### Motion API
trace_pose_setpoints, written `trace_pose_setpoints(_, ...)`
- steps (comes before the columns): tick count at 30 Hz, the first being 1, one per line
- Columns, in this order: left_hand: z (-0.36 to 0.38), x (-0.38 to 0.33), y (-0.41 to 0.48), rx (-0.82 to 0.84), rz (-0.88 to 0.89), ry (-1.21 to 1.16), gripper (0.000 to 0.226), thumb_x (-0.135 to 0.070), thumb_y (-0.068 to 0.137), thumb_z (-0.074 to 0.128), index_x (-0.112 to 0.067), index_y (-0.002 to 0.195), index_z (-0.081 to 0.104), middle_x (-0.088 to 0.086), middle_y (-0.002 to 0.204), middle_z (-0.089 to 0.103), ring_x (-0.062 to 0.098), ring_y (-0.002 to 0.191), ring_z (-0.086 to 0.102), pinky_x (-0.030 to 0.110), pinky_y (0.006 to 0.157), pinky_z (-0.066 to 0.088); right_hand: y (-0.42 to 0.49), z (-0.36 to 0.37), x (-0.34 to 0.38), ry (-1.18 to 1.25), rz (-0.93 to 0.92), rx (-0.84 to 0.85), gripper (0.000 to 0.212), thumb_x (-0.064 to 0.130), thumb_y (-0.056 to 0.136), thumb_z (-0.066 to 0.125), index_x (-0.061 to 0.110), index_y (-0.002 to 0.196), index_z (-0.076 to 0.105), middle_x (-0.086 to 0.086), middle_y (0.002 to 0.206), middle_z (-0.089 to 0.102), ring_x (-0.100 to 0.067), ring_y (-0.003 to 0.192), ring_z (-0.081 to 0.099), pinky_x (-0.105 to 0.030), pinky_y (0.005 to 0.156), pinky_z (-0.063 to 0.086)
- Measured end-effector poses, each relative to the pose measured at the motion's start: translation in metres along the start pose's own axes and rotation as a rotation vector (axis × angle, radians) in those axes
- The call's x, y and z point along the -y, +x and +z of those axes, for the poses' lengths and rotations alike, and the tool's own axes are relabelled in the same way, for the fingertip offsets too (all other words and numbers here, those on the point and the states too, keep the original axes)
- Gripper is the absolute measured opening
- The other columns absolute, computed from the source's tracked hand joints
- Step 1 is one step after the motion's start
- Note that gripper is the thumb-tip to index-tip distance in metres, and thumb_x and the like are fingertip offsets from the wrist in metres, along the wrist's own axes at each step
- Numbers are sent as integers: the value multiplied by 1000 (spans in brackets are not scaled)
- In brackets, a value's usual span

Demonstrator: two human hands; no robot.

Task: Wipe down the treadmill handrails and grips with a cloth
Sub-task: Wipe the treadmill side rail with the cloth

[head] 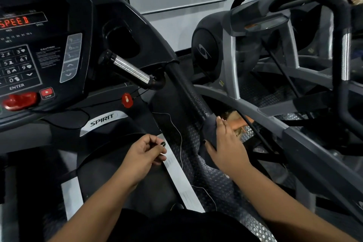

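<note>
Here, the right hand (225, 143) grips the cloth (209, 129) around the handrail (188, 88); left hand (143, 151) relaxed.

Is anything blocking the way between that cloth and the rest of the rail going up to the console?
Nothing visible does. The right hand holds the dark cloth against the handrail, which runs bare up to the console. A thin white cord hangs to its left, not across it.
</note>
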State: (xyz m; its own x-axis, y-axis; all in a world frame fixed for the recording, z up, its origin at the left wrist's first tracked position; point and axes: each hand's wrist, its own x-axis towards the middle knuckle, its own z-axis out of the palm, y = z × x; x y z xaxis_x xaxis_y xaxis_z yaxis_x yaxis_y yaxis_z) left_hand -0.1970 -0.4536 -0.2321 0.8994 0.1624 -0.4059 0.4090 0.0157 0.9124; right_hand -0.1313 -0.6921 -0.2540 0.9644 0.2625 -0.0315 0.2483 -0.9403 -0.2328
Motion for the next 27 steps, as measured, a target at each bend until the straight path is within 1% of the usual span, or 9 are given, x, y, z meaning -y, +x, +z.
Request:
trace_pose_setpoints(4, -3, 0, 5, -9, 4, -2, 8, -3, 93, 57, -10, 93, 62, 3, 75, 70, 14, 67, 67, 22, 57, 49, -28, 4, -15, -44, -13, 22, 96, 73, 84, 38, 13, 153, 8, -12, 160, 15, -30, 148, 13, -39, 118, 15)
trace_pose_setpoints(6, -2, -1, 8, -8, 8, -7, 8, -3, 94, 57, -9, 93, 62, 3, 74, 70, 13, 66, 67, 23, 58, 50, -39, 5, -20, -97, -31, -22, 84, 67, 85, 45, 22, 151, 17, -13, 161, 9, -37, 148, 8, -50, 116, 14)
trace_pose_setpoints(8, 0, -3, 10, -6, 11, -14, 9, -2, 93, 57, -9, 92, 61, 2, 74, 69, 12, 64, 66, 23, 57, 50, -43, 9, -21, -187, -82, -108, 64, 49, 89, 50, 18, 143, 36, -16, 154, 27, -41, 140, 27, -60, 107, 31)
trace_pose_setpoints(10, 1, -5, 12, 0, 10, -20, 9, -1, 93, 57, -9, 91, 60, 2, 73, 68, 12, 63, 66, 21, 56, 49, -41, 14, -17, -229, -100, -164, 57, 40, 91, 43, 8, 138, 44, -17, 141, 45, -38, 126, 47, -55, 95, 45)
trace_pose_setpoints(12, 2, -5, 14, 2, 9, -19, 9, -1, 93, 57, -9, 90, 60, 2, 73, 68, 11, 64, 66, 21, 56, 49, -30, 16, -11, -213, -39, -166, 57, 37, 93, 42, 0, 136, 44, -20, 132, 53, -37, 117, 56, -48, 90, 50)
trace_pose_setpoints(15, 5, -6, 18, 5, 8, -5, 8, -1, 93, 58, -9, 92, 60, 2, 74, 68, 12, 64, 66, 21, 56, 49, -4, 13, 3, -178, 71, -119, 63, 38, 90, 56, -5, 134, 45, -21, 124, 56, -36, 110, 59, -45, 87, 53)
trace_pose_setpoints(18, 10, -6, 21, 23, 2, 6, 9, 0, 92, 58, -9, 92, 60, 2, 74, 68, 13, 66, 66, 21, 57, 48, 20, 2, 18, -145, 136, -34, 68, 48, 90, 55, 0, 137, 40, -15, 124, 54, -30, 111, 58, -38, 88, 49)
trace_pose_setpoints(23, 15, -7, 23, 34, -9, 16, 10, -1, 92, 58, -10, 91, 61, 2, 75, 68, 14, 67, 66, 25, 60, 49, 60, -13, 12, 179, 237, 54, 62, 58, 90, 52, 5, 121, 50, -15, 114, 60, -34, 106, 59, -37, 85, 44)
trace_pose_setpoints(27, 15, -6, 22, 26, -6, 22, 9, 0, 93, 57, -9, 91, 60, 1, 72, 69, 13, 65, 66, 22, 57, 48, 77, -21, -5, 584, 376, 236, 57, 57, 91, 52, 6, 114, 59, -6, 102, 63, -24, 97, 60, -28, 79, 39)
